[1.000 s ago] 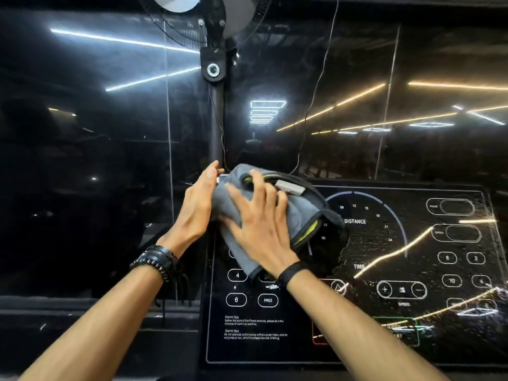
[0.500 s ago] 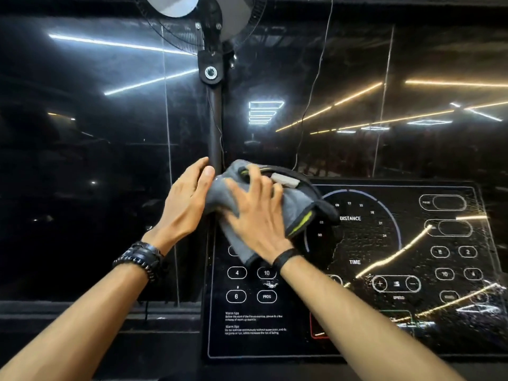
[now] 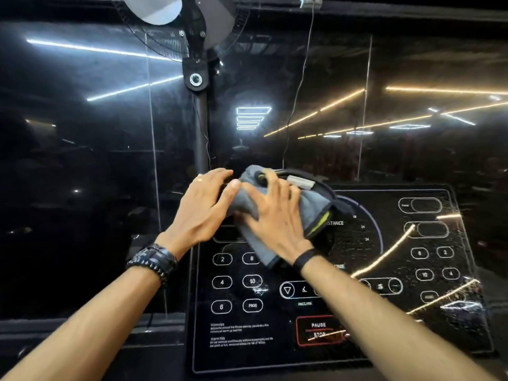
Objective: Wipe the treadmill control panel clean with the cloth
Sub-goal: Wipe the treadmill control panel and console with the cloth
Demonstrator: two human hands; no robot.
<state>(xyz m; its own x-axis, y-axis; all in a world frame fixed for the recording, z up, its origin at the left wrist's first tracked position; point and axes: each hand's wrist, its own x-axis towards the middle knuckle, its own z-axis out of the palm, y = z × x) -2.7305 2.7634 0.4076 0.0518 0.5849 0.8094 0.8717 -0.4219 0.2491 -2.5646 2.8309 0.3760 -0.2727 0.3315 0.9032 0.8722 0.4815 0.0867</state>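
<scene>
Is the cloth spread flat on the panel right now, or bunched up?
Bunched up. The grey cloth lies in thick folds under the right hand, with its yellow-trimmed edge curled over.

The upper left of the control panel (image 3: 428, 320) is taken up by 2 hands (image 3: 204, 207) (image 3: 275, 218) and the cloth (image 3: 310, 207). Its right half and lower part lie open. Behind the top edge, a fan pole (image 3: 201, 138) and a glass wall (image 3: 412, 133) block passage.
</scene>
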